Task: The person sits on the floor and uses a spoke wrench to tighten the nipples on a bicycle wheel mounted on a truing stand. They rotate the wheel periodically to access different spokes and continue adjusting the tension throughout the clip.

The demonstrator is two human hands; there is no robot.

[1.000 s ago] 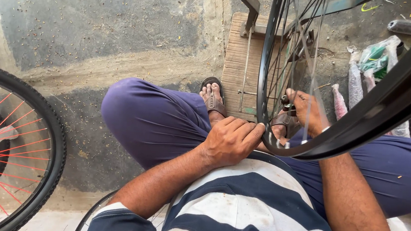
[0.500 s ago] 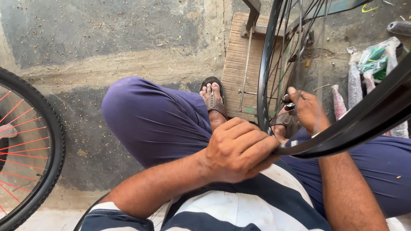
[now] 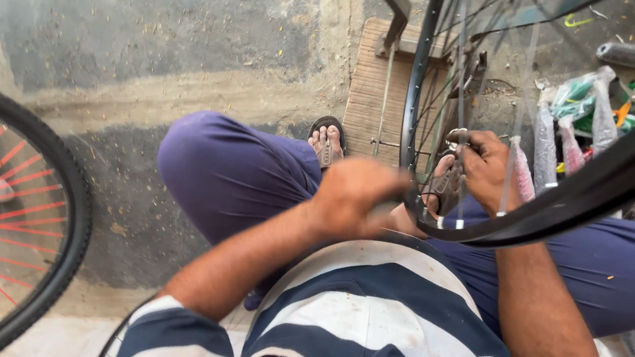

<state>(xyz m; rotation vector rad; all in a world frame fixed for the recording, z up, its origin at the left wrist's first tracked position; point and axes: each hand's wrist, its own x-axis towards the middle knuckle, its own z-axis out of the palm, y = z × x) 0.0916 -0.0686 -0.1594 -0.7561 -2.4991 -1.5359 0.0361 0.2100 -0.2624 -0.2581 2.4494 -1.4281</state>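
The concrete floor [image 3: 154,45] carries a wooden board [image 3: 370,84] at twelve o'clock and plastic bags [image 3: 588,101] at two o'clock.

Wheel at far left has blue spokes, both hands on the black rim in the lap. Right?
Not quite: the head view shows the far-left wheel has red spokes, not blue. The left hand and right hand are at the black rim in the lap.

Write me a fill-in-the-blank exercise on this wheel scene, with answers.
1. The left hand rests on the black ____ of the bare wheel.
2. The right hand is in among the wheel's thin metal ____.
3. The wheel at the left edge has ____ spokes.

Answers: rim; spokes; red
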